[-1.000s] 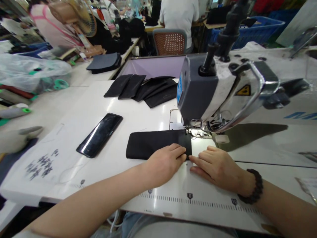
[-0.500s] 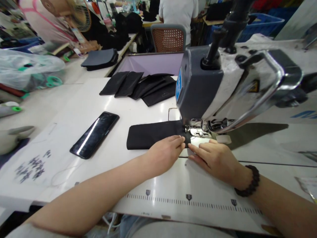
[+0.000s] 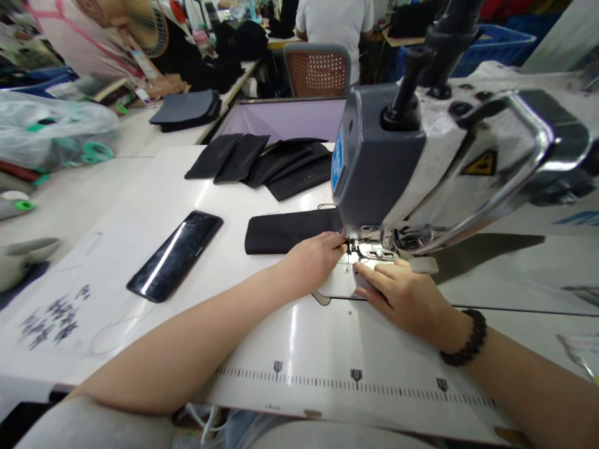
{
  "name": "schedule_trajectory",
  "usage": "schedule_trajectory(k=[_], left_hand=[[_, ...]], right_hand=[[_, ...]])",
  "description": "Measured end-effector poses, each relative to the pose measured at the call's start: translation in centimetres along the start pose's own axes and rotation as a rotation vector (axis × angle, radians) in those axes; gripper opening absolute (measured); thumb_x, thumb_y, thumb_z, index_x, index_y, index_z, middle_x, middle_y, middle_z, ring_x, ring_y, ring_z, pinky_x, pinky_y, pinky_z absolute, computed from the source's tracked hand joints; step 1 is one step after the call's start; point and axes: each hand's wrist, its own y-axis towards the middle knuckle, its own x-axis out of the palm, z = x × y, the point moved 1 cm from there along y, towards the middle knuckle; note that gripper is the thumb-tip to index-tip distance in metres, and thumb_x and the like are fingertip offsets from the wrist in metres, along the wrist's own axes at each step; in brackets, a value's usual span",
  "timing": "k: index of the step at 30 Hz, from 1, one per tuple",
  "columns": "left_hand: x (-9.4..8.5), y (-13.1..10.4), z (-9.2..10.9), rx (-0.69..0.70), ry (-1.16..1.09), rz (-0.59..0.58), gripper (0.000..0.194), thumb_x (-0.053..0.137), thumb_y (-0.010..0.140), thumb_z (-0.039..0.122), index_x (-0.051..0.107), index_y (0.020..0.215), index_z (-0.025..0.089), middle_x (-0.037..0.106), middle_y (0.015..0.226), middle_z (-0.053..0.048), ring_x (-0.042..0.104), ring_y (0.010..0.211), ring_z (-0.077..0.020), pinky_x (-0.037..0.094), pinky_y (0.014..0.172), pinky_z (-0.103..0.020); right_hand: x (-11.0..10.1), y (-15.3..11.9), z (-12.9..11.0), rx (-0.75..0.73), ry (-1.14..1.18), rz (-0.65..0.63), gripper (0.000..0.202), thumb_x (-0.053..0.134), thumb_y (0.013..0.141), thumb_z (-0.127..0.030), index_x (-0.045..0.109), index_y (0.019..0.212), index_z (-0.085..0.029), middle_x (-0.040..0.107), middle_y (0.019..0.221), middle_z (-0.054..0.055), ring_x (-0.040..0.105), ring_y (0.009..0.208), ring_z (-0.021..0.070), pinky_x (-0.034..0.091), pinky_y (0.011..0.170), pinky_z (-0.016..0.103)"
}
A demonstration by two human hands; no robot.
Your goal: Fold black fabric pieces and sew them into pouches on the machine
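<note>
A folded black fabric piece lies on the white table, its right end beside the presser foot of the sewing machine. My left hand is closed on the near right corner of this fabric, fingertips close to the needle area. My right hand rests on the metal plate just in front of the presser foot, fingers stretched out and apart from the fabric. It holds nothing that I can see. A dark braided bracelet circles the right wrist. The machine head hides the fabric's far right end.
A black phone lies left of the fabric. Several black fabric pieces overlap farther back. A grey stack, a plastic bag and a fan stand at the left. Behind the table is a chair with a person beyond.
The black fabric has moved away from me, along the needle, with my left hand following it. The metal plate before my right hand is now uncovered. My right hand has barely moved.
</note>
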Motion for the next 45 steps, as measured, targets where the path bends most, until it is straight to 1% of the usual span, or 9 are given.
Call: schedule_trajectory(k=[11,14,18,21,24,28,31,37,45], left_hand=[[-0.5,-0.4,1.2,-0.033,0.082,-0.074,0.025,0.045,0.083,0.011,0.054,0.106,0.007,0.054,0.109,-0.014,0.047,0.109,-0.0217,0.039,0.093,-0.032],[-0.3,-0.6,1.5,-0.189,0.169,-0.100,0.033,0.041,0.085,0.011,0.046,0.118,0.010,0.047,0.121,-0.016,0.043,0.114,-0.0276,0.038,0.092,-0.043],[-2.4,-1.6,-0.7,-0.354,0.059,-0.137,0.042,0.038,0.080,0.001,0.043,0.121,0.008,0.052,0.115,-0.019,0.050,0.107,-0.0271,0.043,0.085,-0.039],[-6.1,-3.5,-3.5,-0.618,-0.287,0.036,0.060,0.042,0.069,-0.005,0.040,0.126,0.015,0.062,0.099,-0.011,0.058,0.093,-0.0223,0.045,0.082,-0.035],[-8.3,-5.6,-4.4,-0.633,-0.799,0.332,0.058,0.046,0.070,0.002,0.040,0.125,0.015,0.062,0.097,-0.007,0.060,0.088,-0.0187,0.047,0.079,-0.032],[-5.5,-7.8,-2.7,-0.590,-0.988,0.420,0.051,0.045,0.077,0.011,0.036,0.126,0.010,0.058,0.104,-0.013,0.059,0.089,-0.0202,0.048,0.079,-0.036],[-2.4,-9.1,-1.5,-0.698,-0.549,0.456,0.048,0.047,0.076,0.011,0.040,0.123,0.010,0.044,0.123,-0.017,0.047,0.109,-0.0273,0.039,0.091,-0.047],[-1.2,-7.2,2.4,-0.319,0.034,0.136,0.028,0.045,0.085,0.022,0.055,0.108,0.009,0.046,0.122,-0.015,0.048,0.107,-0.0257,0.041,0.091,-0.040],[-0.2,-3.1,2.9,-0.019,0.054,0.035,0.037,0.054,0.081,0.032,0.055,0.107,0.007,0.053,0.112,-0.013,0.047,0.109,-0.0232,0.037,0.096,-0.033]], right_hand=[[0.0,0.0,-0.1,0.009,0.023,-0.015,0.033,0.045,0.084,-0.033,0.056,0.107,-0.013,0.064,0.087,0.010,0.057,0.079,0.0192,0.042,0.071,0.032],[0.0,0.0,-0.1,0.013,0.020,-0.004,0.032,0.047,0.083,-0.033,0.056,0.106,-0.013,0.064,0.083,0.008,0.057,0.076,0.0188,0.043,0.069,0.032],[-0.1,0.0,-0.1,0.015,0.018,-0.012,0.031,0.045,0.084,-0.032,0.056,0.106,-0.014,0.064,0.082,0.008,0.058,0.074,0.0188,0.044,0.066,0.031],[-0.2,0.0,-0.1,0.012,0.041,-0.024,0.031,0.044,0.085,-0.031,0.056,0.107,-0.014,0.064,0.085,0.009,0.058,0.078,0.0185,0.044,0.069,0.031],[-0.3,0.0,0.0,-0.002,0.052,-0.028,0.031,0.045,0.084,-0.031,0.056,0.107,-0.014,0.064,0.087,0.009,0.058,0.080,0.0185,0.043,0.071,0.031],[-0.4,-0.2,0.0,-0.004,0.041,-0.022,0.029,0.046,0.083,-0.028,0.057,0.106,-0.014,0.064,0.086,0.008,0.057,0.074,0.0185,0.042,0.068,0.032],[-0.6,-0.4,-0.1,-0.017,0.082,0.011,0.025,0.043,0.084,-0.027,0.059,0.100,-0.015,0.063,0.083,0.007,0.055,0.073,0.0174,0.041,0.068,0.030],[-0.7,-0.7,-0.6,-0.090,0.127,0.033,0.027,0.041,0.086,-0.030,0.061,0.095,-0.014,0.060,0.074,0.006,0.051,0.068,0.0159,0.038,0.065,0.030],[-0.8,-0.8,-0.8,-0.257,0.084,0.039,0.033,0.040,0.086,-0.033,0.059,0.101,-0.011,0.055,0.066,0.004,0.045,0.058,0.0142,0.035,0.059,0.030]])
